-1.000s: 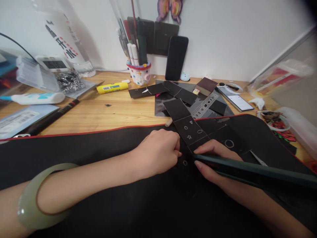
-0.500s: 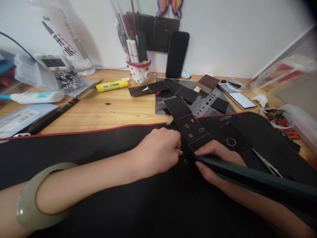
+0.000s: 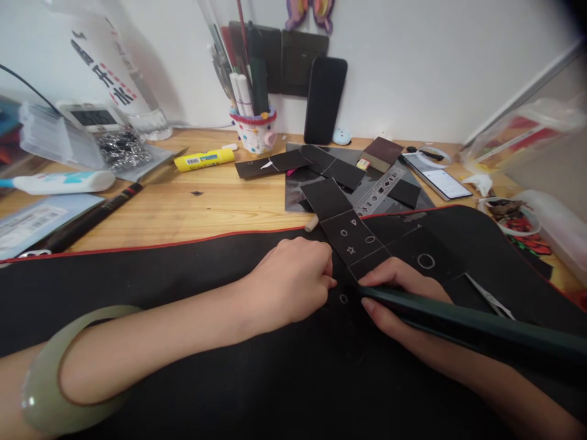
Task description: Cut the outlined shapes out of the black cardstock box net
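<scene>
My left hand [image 3: 293,278], with a pale green bangle [image 3: 73,373] on the wrist, is closed at the left edge of a black card [image 3: 351,235], its fingertips curled down at the card. White outlines of a star, ovals and a triangle mark that card. My right hand [image 3: 408,290] pinches a long dark green tool [image 3: 458,315] between thumb and fingers; its tip lies on or close to the card, too dark to make out. Beside the right hand are a large drawn circle [image 3: 426,261] on black card and scissors [image 3: 490,296].
A black mat [image 3: 220,379] with a red edge covers the front of the wooden desk [image 3: 156,214]. Behind it are a glue stick [image 3: 204,160], a pen cup [image 3: 254,134], loose black cards [image 3: 270,165], a stencil ruler [image 3: 380,190], a phone [image 3: 438,177] and a water bottle [image 3: 114,73].
The whole view has shifted slightly left. Both hands keep nearly the same pose, and the dark green tool stays in my right hand.
</scene>
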A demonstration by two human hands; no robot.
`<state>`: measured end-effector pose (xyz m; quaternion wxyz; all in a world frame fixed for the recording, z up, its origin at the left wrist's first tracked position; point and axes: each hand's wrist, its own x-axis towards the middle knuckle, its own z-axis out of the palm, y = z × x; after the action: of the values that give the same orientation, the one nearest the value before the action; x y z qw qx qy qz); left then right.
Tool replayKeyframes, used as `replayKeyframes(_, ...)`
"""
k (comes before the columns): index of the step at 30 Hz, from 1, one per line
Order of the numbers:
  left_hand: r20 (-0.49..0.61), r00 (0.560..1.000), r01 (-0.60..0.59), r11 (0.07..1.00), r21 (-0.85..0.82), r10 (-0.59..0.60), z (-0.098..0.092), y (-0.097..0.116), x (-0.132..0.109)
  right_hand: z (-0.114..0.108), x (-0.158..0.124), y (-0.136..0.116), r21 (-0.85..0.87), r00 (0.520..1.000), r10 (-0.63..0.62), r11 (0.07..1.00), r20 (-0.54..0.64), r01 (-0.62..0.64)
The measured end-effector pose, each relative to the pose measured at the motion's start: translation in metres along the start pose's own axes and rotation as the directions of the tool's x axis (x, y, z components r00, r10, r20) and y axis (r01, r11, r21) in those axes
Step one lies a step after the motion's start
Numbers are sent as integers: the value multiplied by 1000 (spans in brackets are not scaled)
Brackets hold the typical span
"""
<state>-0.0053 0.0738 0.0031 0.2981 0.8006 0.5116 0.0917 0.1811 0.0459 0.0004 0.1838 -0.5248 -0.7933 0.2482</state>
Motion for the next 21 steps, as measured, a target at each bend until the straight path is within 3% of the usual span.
replayKeyframes(21, 37, 999, 27, 1000, 3, -27, -1, 0, 0, 0, 0, -3, -17, 1000, 6, 1000, -27, -7)
